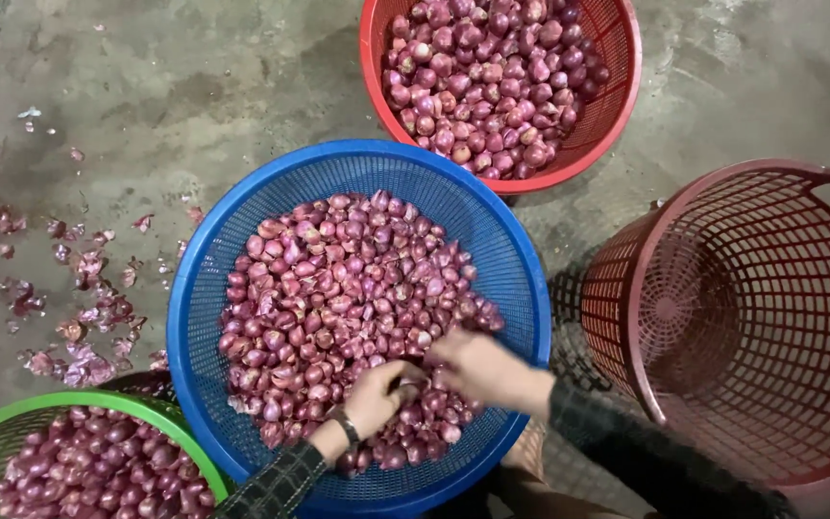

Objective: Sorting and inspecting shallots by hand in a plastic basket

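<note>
Shallots in hand: I see both hands working in the pile of purple shallots [338, 288] at the near side of the blue basket [242, 221].
Left hand: my left hand [377, 396] is curled over the near part of the pile, fingers closed around a shallot; a dark wristband sits at the wrist.
Right hand: my right hand [477, 370] lies just right of the left, touching the pile. It is blurred, so I cannot tell whether its fingers are together or apart.
Blue basket: round, mesh-walled, centre of the scene, standing on the floor [146, 86].
Green basket [12, 428]: near left, also holding shallots, its rim just beside the blue one.
Red basket [617, 106]: far, right of centre, holding rounder, glossier shallots.
Dark red basket [818, 404]: right, tilted on its side, its opening facing the camera.
Floor: grey concrete, damp-looking; purple skins [88, 317] scattered left of the blue basket.
</note>
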